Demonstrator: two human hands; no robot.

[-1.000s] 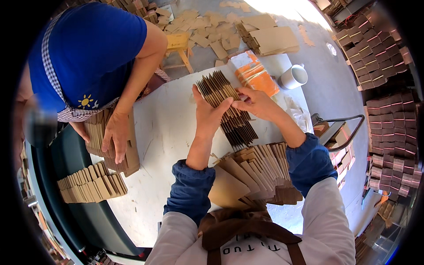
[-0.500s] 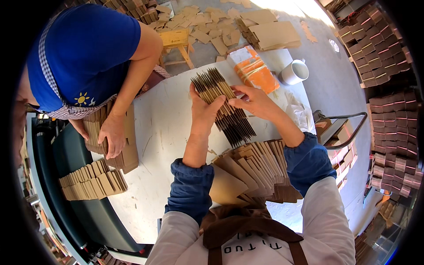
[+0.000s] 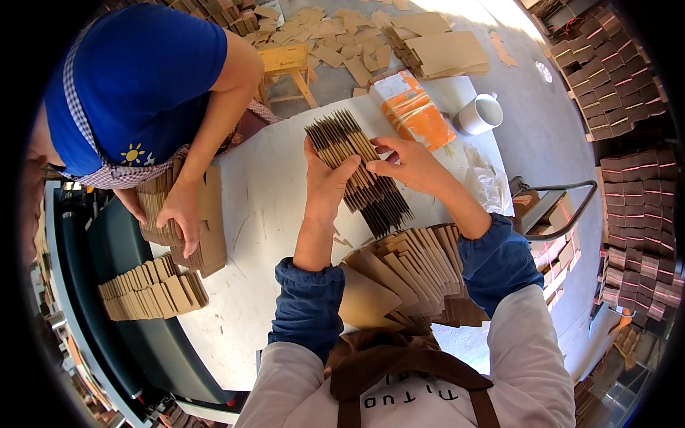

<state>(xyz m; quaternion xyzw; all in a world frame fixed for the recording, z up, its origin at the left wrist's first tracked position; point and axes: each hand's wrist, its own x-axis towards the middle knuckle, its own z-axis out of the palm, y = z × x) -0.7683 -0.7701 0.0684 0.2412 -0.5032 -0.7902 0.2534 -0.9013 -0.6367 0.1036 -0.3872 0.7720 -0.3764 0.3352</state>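
Note:
A stack of flat folded cardboard pieces (image 3: 344, 144), its edges facing up, lies over the white table in front of me. My left hand (image 3: 328, 178) is closed around its left side, the thumb resting on top of the edges. From the right, my right hand (image 3: 410, 165) grips the other side between thumb and fingers; some of its fingertips are hidden behind the stack. The lower end of the stack, with darker edges, sits a little offset from the upper part. Close to my apron, more flat cardboard pieces (image 3: 407, 267) lie fanned out on the table.
An orange-and-white wrapped bundle (image 3: 414, 114) and a white mug (image 3: 479, 115) stand at the far right of the table (image 3: 250, 171). At left, a co-worker (image 3: 143, 85) in blue handles cardboard beside a dark conveyor belt (image 3: 164, 357) carrying a cardboard row (image 3: 153, 289). Stacked cardboard (image 3: 638, 228) lines the right.
The upper part of the stack has shifted slightly left with my left hand, offsetting it more from the lower part. My right hand has barely moved.

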